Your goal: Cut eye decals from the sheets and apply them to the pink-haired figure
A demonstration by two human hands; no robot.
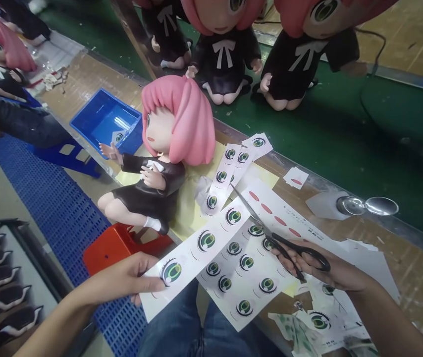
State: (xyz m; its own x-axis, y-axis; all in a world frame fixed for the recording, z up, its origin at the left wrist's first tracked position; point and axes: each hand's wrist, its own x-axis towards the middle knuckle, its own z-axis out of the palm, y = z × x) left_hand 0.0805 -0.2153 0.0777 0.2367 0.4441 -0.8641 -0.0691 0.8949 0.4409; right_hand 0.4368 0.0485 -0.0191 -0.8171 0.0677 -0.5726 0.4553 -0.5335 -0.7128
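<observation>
left hand [133, 277]: pinching the eye sticker strip [196, 248]; right hand [323, 270]: fingers closed through the scissors [271, 233], blades over the strip

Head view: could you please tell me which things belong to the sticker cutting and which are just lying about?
In hand: eye-sticker strip, held by the left hand; scissors, in the right hand; eye-sticker sheet beneath.
Lying about: blue tray; orange stool; metal dish; paper scraps.
</observation>
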